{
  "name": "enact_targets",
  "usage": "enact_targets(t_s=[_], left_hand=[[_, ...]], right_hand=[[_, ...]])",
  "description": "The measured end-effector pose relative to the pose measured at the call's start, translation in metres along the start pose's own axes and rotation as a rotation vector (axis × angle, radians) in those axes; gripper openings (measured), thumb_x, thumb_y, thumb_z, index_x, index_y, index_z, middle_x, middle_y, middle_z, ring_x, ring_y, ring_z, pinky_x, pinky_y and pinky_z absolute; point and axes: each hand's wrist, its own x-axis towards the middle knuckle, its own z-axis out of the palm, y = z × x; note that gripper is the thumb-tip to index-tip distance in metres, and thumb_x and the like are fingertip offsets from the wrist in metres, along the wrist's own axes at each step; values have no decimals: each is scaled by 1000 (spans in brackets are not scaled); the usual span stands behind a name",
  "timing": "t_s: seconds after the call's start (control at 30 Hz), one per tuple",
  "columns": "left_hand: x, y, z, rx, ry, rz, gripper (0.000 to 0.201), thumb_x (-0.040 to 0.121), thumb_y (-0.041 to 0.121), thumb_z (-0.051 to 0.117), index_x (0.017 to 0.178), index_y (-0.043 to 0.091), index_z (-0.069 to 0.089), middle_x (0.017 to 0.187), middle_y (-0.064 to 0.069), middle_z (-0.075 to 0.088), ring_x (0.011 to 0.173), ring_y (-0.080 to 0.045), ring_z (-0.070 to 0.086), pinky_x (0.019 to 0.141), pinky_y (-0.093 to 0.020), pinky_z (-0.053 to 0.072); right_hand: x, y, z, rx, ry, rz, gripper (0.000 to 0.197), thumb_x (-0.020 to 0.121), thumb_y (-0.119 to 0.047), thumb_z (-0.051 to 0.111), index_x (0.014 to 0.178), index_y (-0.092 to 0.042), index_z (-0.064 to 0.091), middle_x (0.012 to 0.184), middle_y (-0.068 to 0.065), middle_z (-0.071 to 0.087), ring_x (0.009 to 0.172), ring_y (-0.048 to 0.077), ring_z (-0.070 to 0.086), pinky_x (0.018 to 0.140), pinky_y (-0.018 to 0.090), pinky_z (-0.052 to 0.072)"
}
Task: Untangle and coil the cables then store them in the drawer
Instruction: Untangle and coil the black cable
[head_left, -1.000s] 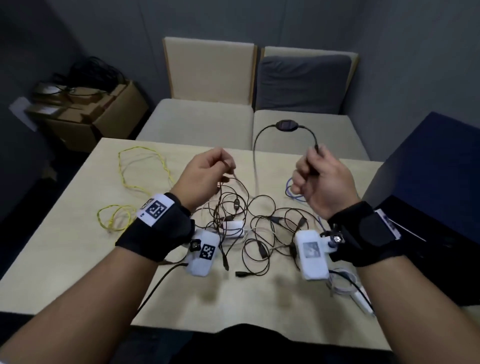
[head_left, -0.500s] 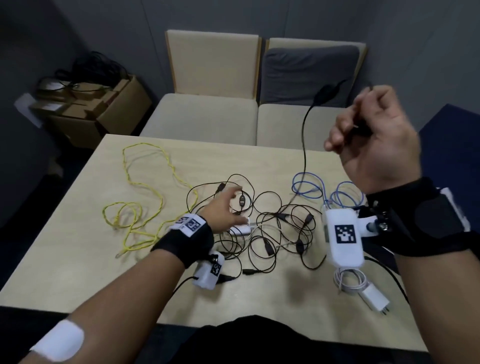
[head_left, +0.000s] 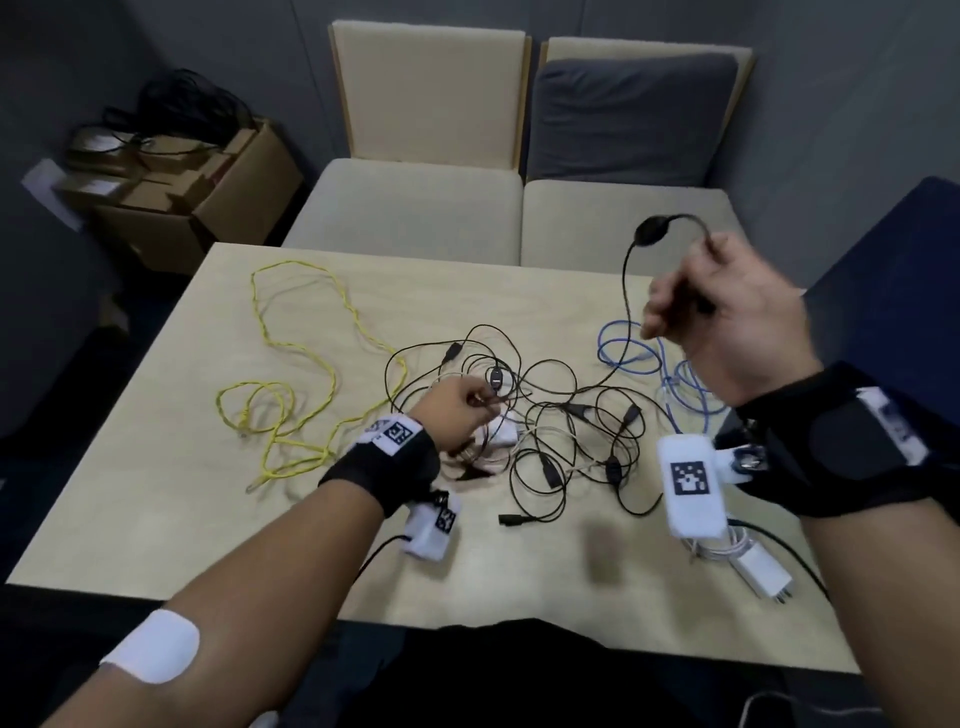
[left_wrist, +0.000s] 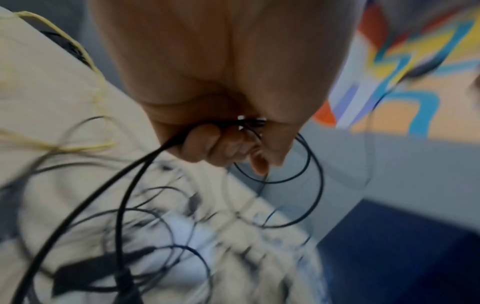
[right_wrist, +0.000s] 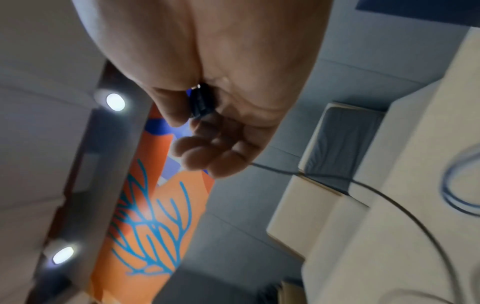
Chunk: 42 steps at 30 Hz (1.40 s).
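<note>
Black cable (head_left: 649, 232) rises from tangle (head_left: 576, 410) at table (head_left: 156, 493) centre; right hand (head_left: 727, 317), 2 o'clock, clamped tight on its plug end, lifted to draw it free. Left hand (head_left: 457, 410) pinches strands, likely anchoring pile. Drawer unseen.

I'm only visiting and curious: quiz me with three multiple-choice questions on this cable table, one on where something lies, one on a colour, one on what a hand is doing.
1. Where on the table does the yellow cable lie?
A. left of the black tangle
B. right of it
C. on a chair

2. What colour is the looped cable right of the tangle?
A. red
B. blue
C. green

3. What is the right hand doing?
A. lying flat on the table
B. gripping a black cable end, raised
C. holding a white charger

Answers: A, its loops fill the table's left side; B, the strands show blue; B, fingers curl round the plug above the table.
</note>
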Motion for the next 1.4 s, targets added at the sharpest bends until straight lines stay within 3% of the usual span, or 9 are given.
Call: enact_targets(t_s=[0.27, 0.37, 0.47, 0.57, 0.63, 0.8, 0.93, 1.07, 1.4], left_hand=[[-4, 70, -23, -385, -4, 192, 27, 94, 10, 53, 120, 16, 57, 69, -13, 50, 57, -20, 38, 52, -28, 30], [-6, 76, -26, -441, -66, 182, 53, 88, 2, 51, 137, 22, 45, 63, -2, 46, 58, -19, 37, 54, -28, 31], [-8, 74, -28, -400, -137, 215, 77, 75, 21, 59, 144, 35, 30, 70, -3, 53, 64, -18, 41, 61, -29, 35], [-10, 68, -33, -367, -89, 208, 81, 77, 20, 59, 147, 39, 21, 65, -1, 49, 59, -18, 39, 56, -28, 34], [-12, 58, -43, -366, -15, 187, 74, 84, 9, 59, 145, 38, 26, 54, 11, 45, 51, -14, 34, 49, -24, 32], [-20, 14, -69, -427, 151, 64, 27, 89, -1, 57, 110, 16, 59, 42, 12, 34, 40, -4, 28, 43, -18, 25], [-24, 0, -72, -249, 148, 80, 3, 88, 7, 65, 88, 9, 63, 52, 7, 39, 42, -3, 31, 44, -15, 27], [-28, -11, -81, -325, 106, 38, 14, 91, -3, 55, 82, 7, 58, 58, 1, 59, 48, -7, 53, 52, -22, 39], [-34, -43, -181, -1094, 896, -243, 33, 92, -11, 26, 89, 18, 43, 81, -9, 46, 51, -11, 62, 42, -13, 41]], right_hand=[[4, 77, 29, -770, -228, 65, 26, 99, -23, 50, 77, -23, 36, 81, -2, 53, 74, 14, 48, 76, 37, 41], [2, 82, 33, -663, -215, 73, 25, 94, -33, 52, 78, -22, 37, 89, 3, 57, 80, 15, 53, 82, 41, 43], [2, 77, 39, -415, -196, 151, 29, 90, -38, 57, 78, -18, 38, 79, 6, 53, 70, 17, 52, 71, 42, 44], [9, 69, 31, -635, -243, 104, 32, 89, -18, 63, 72, -20, 36, 65, 4, 44, 56, 18, 40, 56, 35, 35], [19, 60, 14, -744, -142, 58, 35, 88, -15, 64, 69, -22, 36, 60, 1, 38, 54, 17, 35, 53, 32, 32], [35, 28, -53, -78, 324, 99, 38, 94, 2, 47, 71, -23, 30, 60, -1, 27, 37, 5, 21, 38, 13, 18], [35, 26, -70, -95, 350, 69, 39, 96, 0, 46, 70, -24, 29, 57, -5, 31, 36, 5, 20, 37, 13, 18], [35, 14, -80, 25, 397, 16, 34, 97, 0, 42, 73, -23, 31, 60, -4, 37, 36, 3, 21, 38, 10, 17], [37, -10, -130, -160, 591, -129, 21, 86, -14, 48, 77, -26, 33, 57, -9, 37, 38, 5, 25, 36, 15, 21]])
